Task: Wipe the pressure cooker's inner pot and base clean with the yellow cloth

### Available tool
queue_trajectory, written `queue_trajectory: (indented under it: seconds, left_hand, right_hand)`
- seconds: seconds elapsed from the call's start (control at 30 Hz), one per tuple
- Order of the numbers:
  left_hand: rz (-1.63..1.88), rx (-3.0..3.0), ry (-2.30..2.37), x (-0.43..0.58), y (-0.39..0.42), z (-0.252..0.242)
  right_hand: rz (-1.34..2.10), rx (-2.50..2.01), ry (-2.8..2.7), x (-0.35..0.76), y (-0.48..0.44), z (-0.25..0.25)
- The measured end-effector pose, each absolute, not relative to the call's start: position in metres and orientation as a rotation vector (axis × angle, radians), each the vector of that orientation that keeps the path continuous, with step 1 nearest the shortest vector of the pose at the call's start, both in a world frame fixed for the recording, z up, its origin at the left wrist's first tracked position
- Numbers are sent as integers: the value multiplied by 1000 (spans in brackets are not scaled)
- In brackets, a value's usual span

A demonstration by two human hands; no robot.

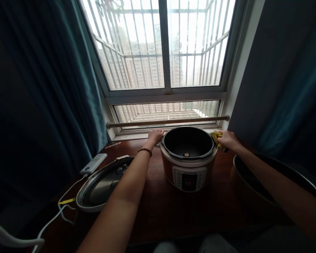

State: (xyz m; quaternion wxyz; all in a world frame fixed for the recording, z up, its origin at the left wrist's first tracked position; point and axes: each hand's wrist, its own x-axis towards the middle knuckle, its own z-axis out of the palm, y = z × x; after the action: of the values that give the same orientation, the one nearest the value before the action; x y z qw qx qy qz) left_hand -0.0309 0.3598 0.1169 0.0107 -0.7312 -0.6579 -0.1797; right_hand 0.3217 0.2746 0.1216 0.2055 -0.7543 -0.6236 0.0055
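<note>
Your left hand (156, 135) is curled at the left side of that lidless electric pressure cooker (188, 179), no way to see whether it's really gripping, while your right hand (228, 138) has a yellow cloth (216, 135) bunched up at the right side. Cooker's on the wooden table (156, 170), probably rigid, kinda hefty and slick outside, so I'd hold both sides, not the inner pot (189, 140).

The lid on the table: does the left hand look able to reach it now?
Probably yes: only the left forearm hides part of the lid, and nothing else seems in the way, though the left hand must first leave the cooker.
</note>
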Motion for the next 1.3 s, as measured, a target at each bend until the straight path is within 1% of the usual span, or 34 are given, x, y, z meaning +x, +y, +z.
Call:
queue_trajectory:
  seconds: [0.13,0.23,0.73,1.3]
  left_hand:
    - [-540,-2392,-1944,-23,356,121]
    - [-521,-2418,-1909,-22,350,122]
    - [-504,-2275,-2010,-53,280,111]
    - [-536,-2187,-2017,-52,280,108]
  right_hand:
    - [-59,-2153,-1662,320,230,118]
    - [-56,-2152,-1643,317,219,117]
    - [-16,-2001,-1881,320,241,118]
    - [13,-1949,-1801,322,241,114]
